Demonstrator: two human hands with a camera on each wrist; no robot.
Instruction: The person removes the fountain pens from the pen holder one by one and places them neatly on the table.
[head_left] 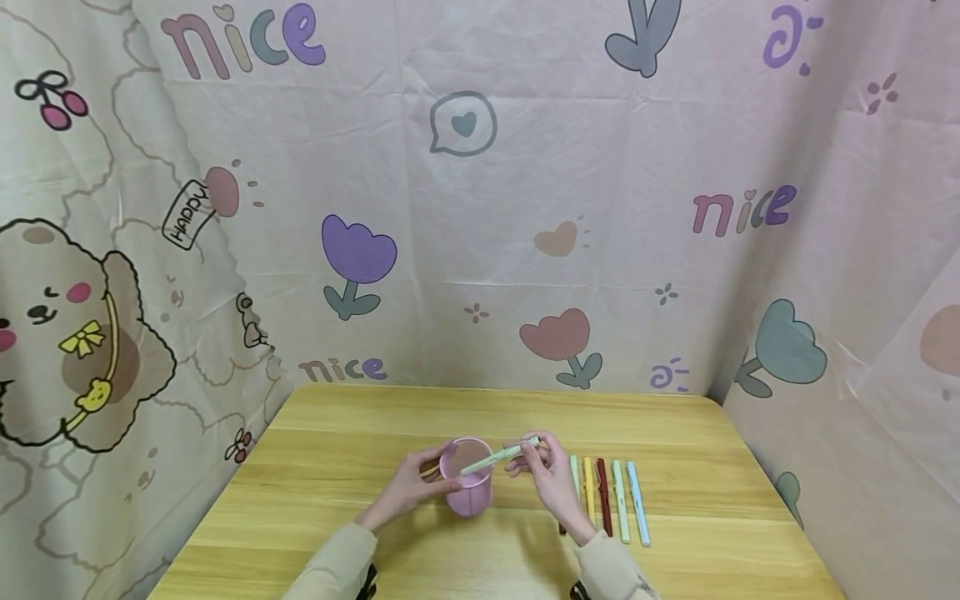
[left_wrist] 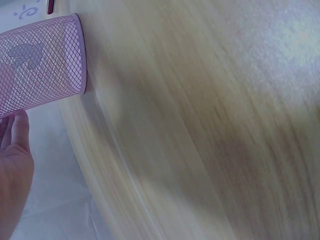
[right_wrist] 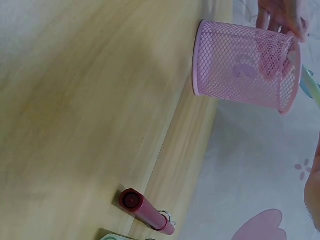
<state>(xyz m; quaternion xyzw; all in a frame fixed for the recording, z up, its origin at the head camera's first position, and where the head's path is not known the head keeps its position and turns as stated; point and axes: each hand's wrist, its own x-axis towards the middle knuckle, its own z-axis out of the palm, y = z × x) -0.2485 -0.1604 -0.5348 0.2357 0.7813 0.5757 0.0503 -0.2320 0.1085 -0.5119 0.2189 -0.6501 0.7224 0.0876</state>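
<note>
A pink mesh pen cup (head_left: 470, 497) stands upright on the table. My left hand (head_left: 408, 483) holds it near the rim, thumb at the front and fingers round the far left side. A light green pen (head_left: 491, 458) is pinched by its right end in my right hand (head_left: 551, 473). It slants down to the left, its lower end over the cup's mouth. In the right wrist view, part of this pen (right_wrist: 311, 84) shows beside the cup's rim, and most of the right hand lies out of frame.
To the right lie several pens in a row: a yellow pen (head_left: 588, 492), a dark red pen (head_left: 603, 497), another light green pen (head_left: 621, 502) and a blue pen (head_left: 639, 504). The right forearm partly covers the row. A printed cloth (head_left: 510, 183) hangs behind the wooden table (head_left: 337, 421).
</note>
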